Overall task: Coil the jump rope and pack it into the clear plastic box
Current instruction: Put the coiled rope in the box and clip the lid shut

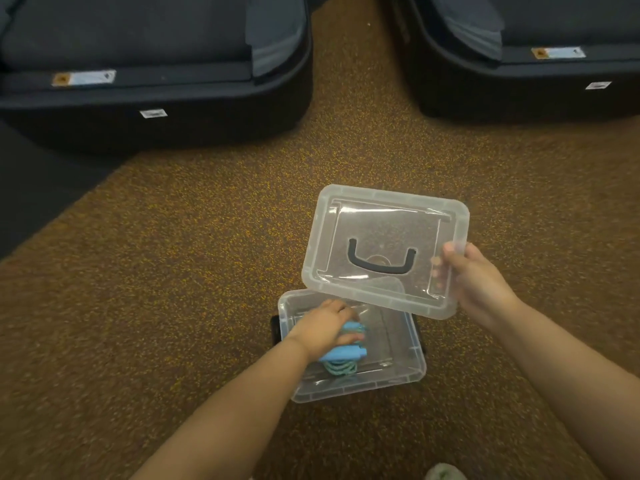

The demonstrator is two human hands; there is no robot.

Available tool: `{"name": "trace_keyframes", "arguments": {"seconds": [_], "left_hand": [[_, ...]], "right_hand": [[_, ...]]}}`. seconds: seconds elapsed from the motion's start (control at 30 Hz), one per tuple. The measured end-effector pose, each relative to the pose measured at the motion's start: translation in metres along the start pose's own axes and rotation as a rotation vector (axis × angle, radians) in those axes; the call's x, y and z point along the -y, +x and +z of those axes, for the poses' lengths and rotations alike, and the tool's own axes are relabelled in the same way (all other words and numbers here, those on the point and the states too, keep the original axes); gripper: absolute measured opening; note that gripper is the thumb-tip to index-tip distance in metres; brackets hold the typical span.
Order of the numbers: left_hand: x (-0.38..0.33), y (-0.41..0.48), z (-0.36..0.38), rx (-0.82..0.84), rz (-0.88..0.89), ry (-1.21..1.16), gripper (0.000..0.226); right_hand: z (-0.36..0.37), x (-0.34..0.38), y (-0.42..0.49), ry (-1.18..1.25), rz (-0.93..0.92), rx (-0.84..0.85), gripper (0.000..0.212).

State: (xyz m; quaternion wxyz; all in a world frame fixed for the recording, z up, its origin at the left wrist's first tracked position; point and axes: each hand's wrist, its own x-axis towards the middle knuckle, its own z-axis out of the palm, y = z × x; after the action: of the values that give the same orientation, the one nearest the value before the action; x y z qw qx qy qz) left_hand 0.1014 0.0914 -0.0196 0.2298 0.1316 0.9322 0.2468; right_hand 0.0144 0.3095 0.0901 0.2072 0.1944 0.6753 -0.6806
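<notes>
The clear plastic box (398,372) stands open on the carpet, low in the middle of the view. Inside it lies the jump rope (346,356), coiled, with blue handles and teal cord. My left hand (325,327) reaches into the box and grips the rope bundle by its handles. My right hand (474,282) holds the clear lid (381,244) by its right edge, raised and tilted above the box's far side. The lid has a dark handle (381,263) in its middle. The lid's near edge overlaps the box's far rim.
Speckled brown carpet (173,271) covers the floor. Two dark sofas stand at the back, one at left (156,98) and one at right (536,81), with a gap of carpet between them. A darker floor strip lies at far left.
</notes>
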Motion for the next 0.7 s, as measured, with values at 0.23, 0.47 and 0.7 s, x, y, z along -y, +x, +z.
{"name": "trace_keyframes", "arguments": {"seconds": [0.23, 0.47, 0.7], "left_hand": [[-0.014, -0.044, -0.023, -0.606, -0.305, -0.238, 0.025], [-0.017, -0.084, -0.049, -1.039, -0.676, -0.995, 0.029], [-0.028, -0.101, -0.065, -0.83, -0.508, -1.442, 0.041]], "right_hand": [[0.004, 0.003, -0.03, 0.069, 0.021, 0.019, 0.012], [0.005, 0.016, -0.052, 0.05, 0.016, 0.056, 0.012], [0.009, 0.01, -0.063, -0.053, 0.023, 0.168, 0.013]]}}
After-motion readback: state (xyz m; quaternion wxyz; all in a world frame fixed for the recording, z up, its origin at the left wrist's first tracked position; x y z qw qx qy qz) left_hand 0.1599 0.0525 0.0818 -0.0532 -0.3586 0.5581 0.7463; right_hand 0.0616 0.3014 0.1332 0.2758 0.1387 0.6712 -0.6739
